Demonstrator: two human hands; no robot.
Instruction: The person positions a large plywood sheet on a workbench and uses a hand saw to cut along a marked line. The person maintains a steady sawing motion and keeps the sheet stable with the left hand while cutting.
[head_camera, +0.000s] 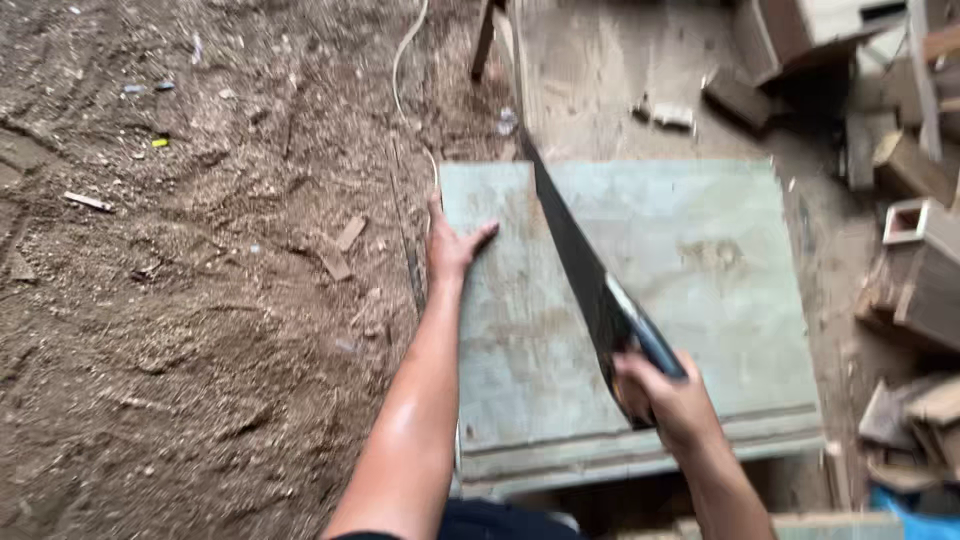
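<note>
**Saw on the board, left hand steadying the edge**

The right hand (665, 395) is clenched around the handle of a hand saw (585, 285), near the front of a grey-green board (700, 290). The dark blade runs away from the hand, slanting across the board toward its far edge, where the tip sits near the back left corner. The left hand (450, 245) lies flat and spread on the board's left edge, fingers pressing down, grasping nothing.

The board lies flat on a low support, its near edge toward the person. Left of it spreads a floor of sawdust (200, 300) with small wood chips, and a pale cord (405, 70) trails along it. To the right, offcuts of wood (915, 270) are piled up, well apart from the hands.

Judging from this, the sawing step is in hand, with the cut running lengthwise. The next stroke seems to call for a straight blade and firm downward pressure from the left hand, kept clear of the blade.
</note>
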